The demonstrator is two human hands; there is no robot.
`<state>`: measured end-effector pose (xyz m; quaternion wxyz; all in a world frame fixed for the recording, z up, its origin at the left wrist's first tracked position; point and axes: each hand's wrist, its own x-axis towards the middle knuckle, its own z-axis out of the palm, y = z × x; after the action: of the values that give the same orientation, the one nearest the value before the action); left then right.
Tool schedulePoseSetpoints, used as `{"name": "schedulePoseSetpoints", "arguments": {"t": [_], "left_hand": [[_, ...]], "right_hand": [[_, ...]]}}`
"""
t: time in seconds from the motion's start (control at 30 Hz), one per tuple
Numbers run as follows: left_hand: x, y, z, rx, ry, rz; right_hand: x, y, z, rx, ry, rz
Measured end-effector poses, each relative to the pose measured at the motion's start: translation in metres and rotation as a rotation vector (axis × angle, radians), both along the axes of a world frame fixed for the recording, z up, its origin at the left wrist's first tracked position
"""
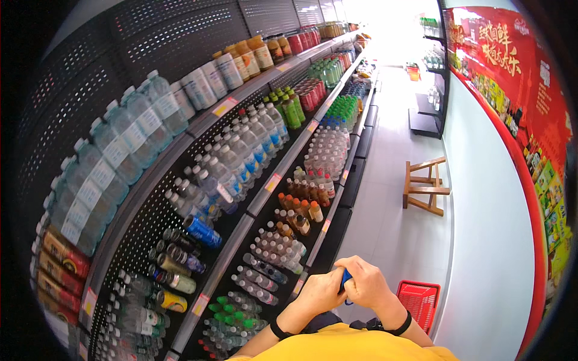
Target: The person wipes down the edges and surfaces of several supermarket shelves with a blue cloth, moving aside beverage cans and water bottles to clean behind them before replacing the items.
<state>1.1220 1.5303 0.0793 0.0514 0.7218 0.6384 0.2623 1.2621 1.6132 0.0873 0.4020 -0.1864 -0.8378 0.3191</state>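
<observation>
Just in front of my body, my left hand (319, 289) and my right hand (368, 280) are together around a small blue object (346, 276). Fingers of both hands cover most of it, so what it is cannot be told. A bit of blue shows below the hands too. Black bands circle both wrists. To the left of my hands, the lower shelf holds rows of small drink bottles (281, 247), the nearest of them with white caps. Neither hand touches the shelving.
A long black shelf unit (266, 185) runs along the left, with large water bottles (135, 122), drink cans (202, 231) and bottled drinks. A red plastic basket (417, 302) stands on the floor at right. Farther along are a wooden stool (424, 186) and a black rack (426, 115).
</observation>
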Motion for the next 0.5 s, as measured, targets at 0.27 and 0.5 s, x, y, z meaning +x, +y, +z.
{"name": "schedulePoseSetpoints", "arguments": {"t": [0.27,0.5], "left_hand": [[-0.036,0.100,-0.011,-0.001,-0.031,-0.117],[-0.074,0.201,0.004,0.059,-0.036,-0.242]], "right_hand": [[-0.027,0.081,-0.007,0.001,-0.022,-0.132],[-0.060,0.164,0.007,0.051,-0.016,-0.257]]}}
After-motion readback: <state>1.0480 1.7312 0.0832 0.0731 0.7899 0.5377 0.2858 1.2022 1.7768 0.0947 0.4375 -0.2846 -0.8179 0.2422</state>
